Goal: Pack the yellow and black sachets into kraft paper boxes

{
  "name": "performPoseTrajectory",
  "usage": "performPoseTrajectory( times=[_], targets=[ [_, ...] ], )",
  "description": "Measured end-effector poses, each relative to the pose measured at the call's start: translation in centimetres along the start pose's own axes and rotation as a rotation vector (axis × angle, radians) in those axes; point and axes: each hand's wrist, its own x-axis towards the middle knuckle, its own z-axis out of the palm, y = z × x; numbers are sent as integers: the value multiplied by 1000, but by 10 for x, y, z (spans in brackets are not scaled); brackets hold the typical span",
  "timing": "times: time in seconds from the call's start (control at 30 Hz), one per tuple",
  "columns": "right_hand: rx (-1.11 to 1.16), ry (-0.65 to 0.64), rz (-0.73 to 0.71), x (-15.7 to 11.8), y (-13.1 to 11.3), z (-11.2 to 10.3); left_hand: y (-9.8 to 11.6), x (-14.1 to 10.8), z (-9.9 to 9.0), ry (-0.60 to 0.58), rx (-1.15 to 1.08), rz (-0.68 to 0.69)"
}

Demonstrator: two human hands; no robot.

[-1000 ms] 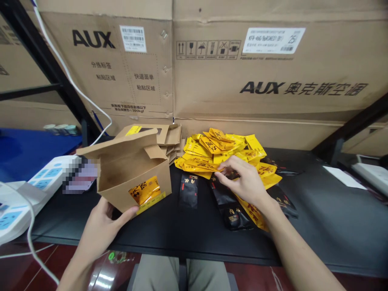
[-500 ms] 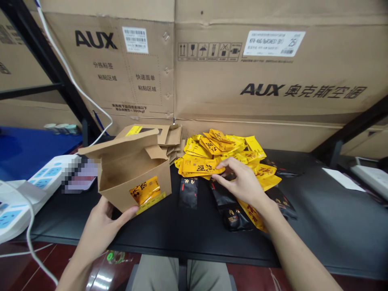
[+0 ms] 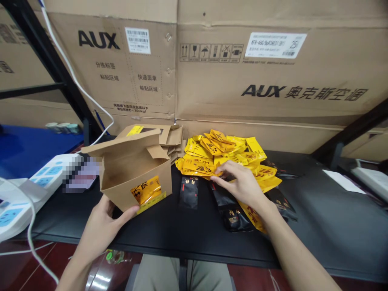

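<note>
My left hand (image 3: 104, 226) grips the lower front corner of an open kraft paper box (image 3: 121, 196), thumb on its front face. The box is tilted, its flap raised, and a yellow packet shows on the front, with a yellow strip below. My right hand (image 3: 239, 182) is at the front of a pile of yellow packets (image 3: 230, 149). Its thumb and fingers are pinched at the right end of a yellow packet (image 3: 198, 165); the fingertips are partly hidden. Below lie a black packet (image 3: 188, 192) and another black packet (image 3: 235, 218), the latter partly under my right forearm.
Folded kraft boxes (image 3: 171, 139) are stacked behind the open one. A white power strip (image 3: 45, 178) with a cable stands at the left. Large AUX cartons (image 3: 209, 89) form a wall behind the black table (image 3: 318, 226). A white card (image 3: 344, 180) lies at the right.
The front yellow packet's right end has dropped, and my right fingers have shifted slightly lower at the pile. My left hand and the box keep their places; the view has shifted a little.
</note>
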Motion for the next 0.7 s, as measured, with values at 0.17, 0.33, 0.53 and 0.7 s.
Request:
performPoseTrajectory(
  times=[0.17, 0.33, 0.53, 0.7],
  targets=[
    [-6, 32, -36, 0, 1, 0, 2, -1, 0, -14, -7, 7],
    [-13, 45, -42, 0, 0, 1, 2, -1, 0, -12, -24, 17],
    [7, 50, -30, 0, 0, 2, -4, 1, 0, -11, -33, 30],
    [19, 78, -48, 1, 0, 1, -2, 0, 0, -25, -29, 22]
  ],
)
